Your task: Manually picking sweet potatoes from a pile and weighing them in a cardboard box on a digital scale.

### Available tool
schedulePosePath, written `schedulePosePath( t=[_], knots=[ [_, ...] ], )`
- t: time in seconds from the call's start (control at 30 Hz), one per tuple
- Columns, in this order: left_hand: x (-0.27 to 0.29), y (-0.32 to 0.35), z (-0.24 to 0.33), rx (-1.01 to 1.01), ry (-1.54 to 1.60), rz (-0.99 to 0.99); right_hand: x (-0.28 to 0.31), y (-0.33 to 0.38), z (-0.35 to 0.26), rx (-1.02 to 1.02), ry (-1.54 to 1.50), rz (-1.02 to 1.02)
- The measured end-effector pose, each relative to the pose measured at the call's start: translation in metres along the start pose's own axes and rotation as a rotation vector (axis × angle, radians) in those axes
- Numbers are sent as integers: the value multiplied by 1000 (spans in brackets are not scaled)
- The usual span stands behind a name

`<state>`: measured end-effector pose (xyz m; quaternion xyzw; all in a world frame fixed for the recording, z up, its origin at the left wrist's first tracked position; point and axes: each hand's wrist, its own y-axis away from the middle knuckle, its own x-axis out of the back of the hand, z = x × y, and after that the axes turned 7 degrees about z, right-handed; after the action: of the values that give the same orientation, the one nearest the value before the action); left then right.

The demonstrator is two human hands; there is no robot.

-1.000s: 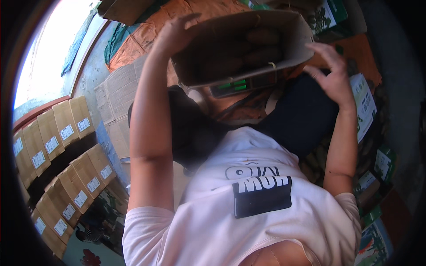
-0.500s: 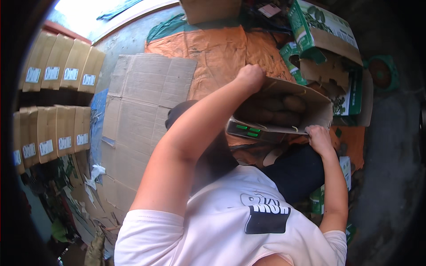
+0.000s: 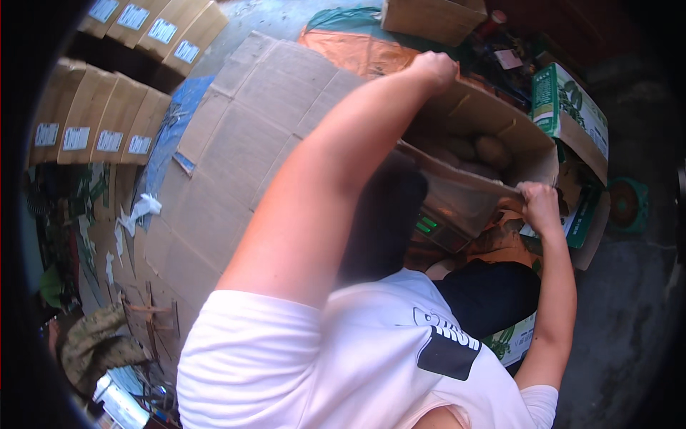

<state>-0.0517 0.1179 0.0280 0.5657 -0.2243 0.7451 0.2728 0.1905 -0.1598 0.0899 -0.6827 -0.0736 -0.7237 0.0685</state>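
An open-topped cardboard box (image 3: 530, 130) hangs tilted between my hands. Inside lie several brown, rounded pieces of produce (image 3: 493, 151), of a kind too dark to tell. My left hand (image 3: 436, 70) is closed on the far left end of the box's rim. At the near right corner, my right hand (image 3: 541, 205) grips the edge. Below the box, close to my knees, sits a digital scale (image 3: 450, 241) with a lit green display. The box partly hides the scale, and there is a gap between them.
Flattened cardboard (image 3: 236, 136) covers the floor to the left. Taped cartons (image 3: 107, 118) with white labels stand in rows beyond it. Green-and-white printed boxes (image 3: 582, 114) are at the right, near a green round-topped object (image 3: 629, 202). An orange tarp (image 3: 357, 51) lies at the back.
The box has come up off the scale, held in both hands, uncovering more of the scale. My view has turned, so the surroundings sit differently in the picture.
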Motion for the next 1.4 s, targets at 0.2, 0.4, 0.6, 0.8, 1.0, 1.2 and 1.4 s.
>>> schedulePosePath(
  t=[0.2,0.4,0.6,0.8,1.0,1.2,1.4],
  knots=[
    [19,102,-152,154,-50,81,14,-119,-74,337,204,34],
    [14,299,-247,442,23,264,-2,-192,-207,603,156,-16],
    [97,418,-299,425,-135,127,-50,-167,-355,766,-166,-180],
    [126,478,-323,346,-451,-378,-66,-82,-467,852,-562,-324],
    [59,628,-388,617,-612,-399,-27,-82,-385,980,-695,97],
    [56,644,-442,1013,-503,-612,55,-54,-203,262,-641,614],
    [39,435,-417,666,-315,-373,47,82,-107,-435,-404,843]
  ],
)
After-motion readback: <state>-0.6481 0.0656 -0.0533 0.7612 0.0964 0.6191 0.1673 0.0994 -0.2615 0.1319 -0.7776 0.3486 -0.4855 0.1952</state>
